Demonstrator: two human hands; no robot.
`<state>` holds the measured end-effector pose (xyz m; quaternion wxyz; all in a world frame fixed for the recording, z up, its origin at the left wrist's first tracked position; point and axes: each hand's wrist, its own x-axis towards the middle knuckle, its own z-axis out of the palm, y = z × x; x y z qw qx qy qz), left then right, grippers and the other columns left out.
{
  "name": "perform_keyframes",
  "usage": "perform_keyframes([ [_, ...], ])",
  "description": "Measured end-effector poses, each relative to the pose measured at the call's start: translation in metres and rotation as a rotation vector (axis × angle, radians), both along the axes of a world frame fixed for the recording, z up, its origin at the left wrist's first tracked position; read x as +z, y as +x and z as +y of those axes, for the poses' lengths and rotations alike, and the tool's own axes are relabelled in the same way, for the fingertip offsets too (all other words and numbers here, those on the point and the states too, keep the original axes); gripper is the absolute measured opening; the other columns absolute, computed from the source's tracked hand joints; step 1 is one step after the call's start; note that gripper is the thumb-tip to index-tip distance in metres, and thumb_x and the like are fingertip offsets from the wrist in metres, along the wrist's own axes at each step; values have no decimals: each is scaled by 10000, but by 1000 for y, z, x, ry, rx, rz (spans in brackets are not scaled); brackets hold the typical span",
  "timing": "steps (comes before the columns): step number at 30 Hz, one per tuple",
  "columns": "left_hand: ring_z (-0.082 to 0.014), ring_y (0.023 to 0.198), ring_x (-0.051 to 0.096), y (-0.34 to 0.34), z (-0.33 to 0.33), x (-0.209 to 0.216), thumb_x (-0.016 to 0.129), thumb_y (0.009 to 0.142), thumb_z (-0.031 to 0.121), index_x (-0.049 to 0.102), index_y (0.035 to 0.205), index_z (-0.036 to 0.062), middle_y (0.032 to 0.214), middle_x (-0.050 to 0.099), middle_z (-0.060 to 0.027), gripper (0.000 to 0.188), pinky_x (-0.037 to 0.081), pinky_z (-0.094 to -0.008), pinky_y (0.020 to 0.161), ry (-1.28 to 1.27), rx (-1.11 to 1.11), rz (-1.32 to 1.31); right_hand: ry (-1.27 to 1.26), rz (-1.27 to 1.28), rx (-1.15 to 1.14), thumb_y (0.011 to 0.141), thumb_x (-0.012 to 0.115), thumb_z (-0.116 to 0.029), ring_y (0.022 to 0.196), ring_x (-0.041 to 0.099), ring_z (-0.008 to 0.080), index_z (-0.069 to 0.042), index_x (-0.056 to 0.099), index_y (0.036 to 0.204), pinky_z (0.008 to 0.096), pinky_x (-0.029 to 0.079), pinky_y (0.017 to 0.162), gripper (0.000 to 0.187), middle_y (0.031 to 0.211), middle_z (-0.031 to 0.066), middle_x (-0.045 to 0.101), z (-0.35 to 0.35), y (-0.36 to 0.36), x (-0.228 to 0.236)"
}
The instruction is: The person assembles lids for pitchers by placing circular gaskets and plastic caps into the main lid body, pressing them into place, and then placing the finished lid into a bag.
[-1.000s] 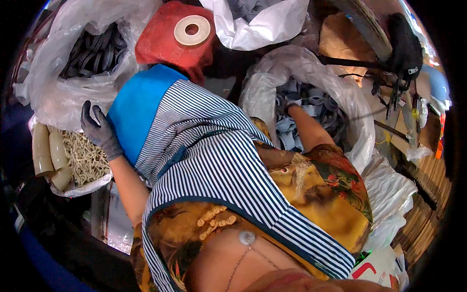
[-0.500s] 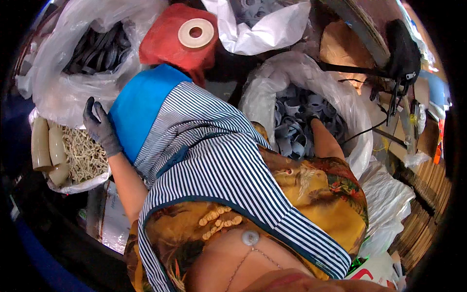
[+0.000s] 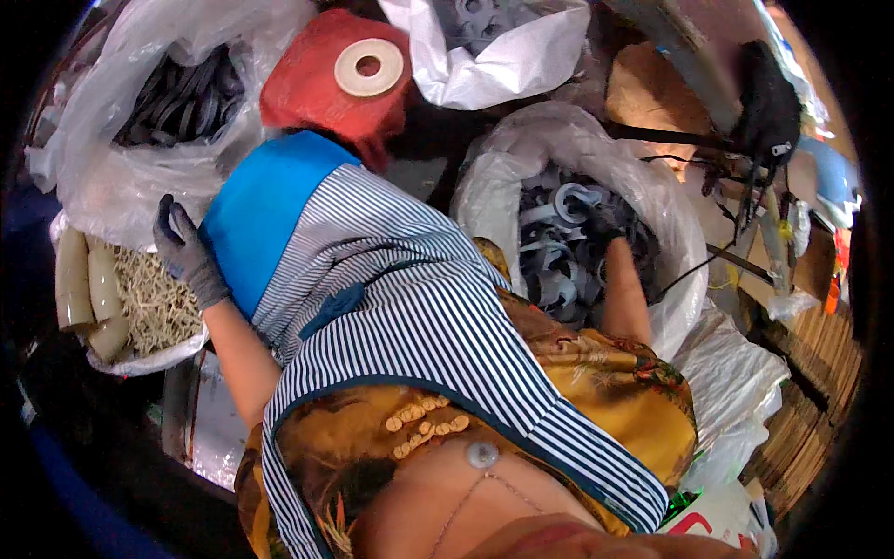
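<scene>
My left hand (image 3: 191, 256), in a grey glove with dark fingertips, rests beside the blue cloth on my lap, fingers stretched out and holding nothing. It is close to a white-lined container (image 3: 160, 361) of thin pale strips. My right forearm reaches into a clear plastic bag (image 3: 549, 121) full of curved grey plastic pieces (image 3: 559, 270). There my right hand (image 3: 607, 225) is down among the pieces, dark and smeared, and its fingers cannot be made out. A pale ring-shaped piece (image 3: 562, 207) lies just left of it.
Another plastic bag (image 3: 88, 172) at the far left holds dark curved strips (image 3: 186, 98). A cream ring (image 3: 346, 73) lies on a red cloth (image 3: 298, 88). A white sack (image 3: 517, 74) of grey pieces stands at the back. Tan cylinders (image 3: 74, 279) sit at left; stacked cardboard (image 3: 801, 429) is at right.
My right hand has shifted within the bag and stirred the grey pieces; a pale ring-shaped one now shows on top. My left hand stays nearly where it was, fingers still stretched.
</scene>
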<state>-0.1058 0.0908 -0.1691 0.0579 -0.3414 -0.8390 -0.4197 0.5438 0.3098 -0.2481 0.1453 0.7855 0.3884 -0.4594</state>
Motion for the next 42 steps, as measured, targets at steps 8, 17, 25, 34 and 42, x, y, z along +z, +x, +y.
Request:
perform_keyframes([
  [8, -319, 1071, 598, 2, 9, 26, 562, 962, 236, 622, 1198, 21, 1173, 640, -161, 324, 454, -391, 954, 36, -42, 54, 628, 735, 931, 821, 746, -261, 1107, 614, 250, -74, 492, 1377, 360, 485, 938, 639, 1217, 150, 640, 70, -212, 185],
  [17, -390, 1109, 548, 16, -13, 45, 586, 905, 205, 626, 1140, 34, 1166, 617, -187, 293, 418, -491, 963, -173, -104, 285, 291, 457, 1830, 756, 731, -477, 979, 651, 275, -130, 654, 1202, 409, 479, 873, 570, 1080, 113, 702, 170, -471, 170],
  [25, -371, 1014, 584, 6, -11, 49, 595, 890, 192, 643, 1070, 20, 1108, 637, -168, 253, 443, -465, 909, -157, -110, 210, 1194, 336, 1174, 816, 640, -439, 1171, 551, 369, -137, 508, 1364, 450, 463, 946, 640, 1319, 173, 544, 130, -440, 94],
  [34, -356, 1057, 558, 5, 2, 53, 583, 919, 200, 642, 1108, -3, 1132, 622, -190, 283, 430, -460, 938, -57, -114, -103, 1659, 891, 1151, 852, 650, -373, 1195, 519, 360, -119, 531, 1341, 492, 406, 1002, 564, 1365, 159, 511, -53, -496, 156],
  [42, -378, 1057, 555, -8, -2, 35, 560, 905, 220, 623, 1142, -13, 1144, 610, -207, 338, 435, -458, 932, -77, -135, 23, 1351, 1093, 1106, 861, 603, -256, 1246, 488, 353, -117, 524, 1329, 474, 421, 1001, 494, 1394, 155, 482, -92, -600, 66],
])
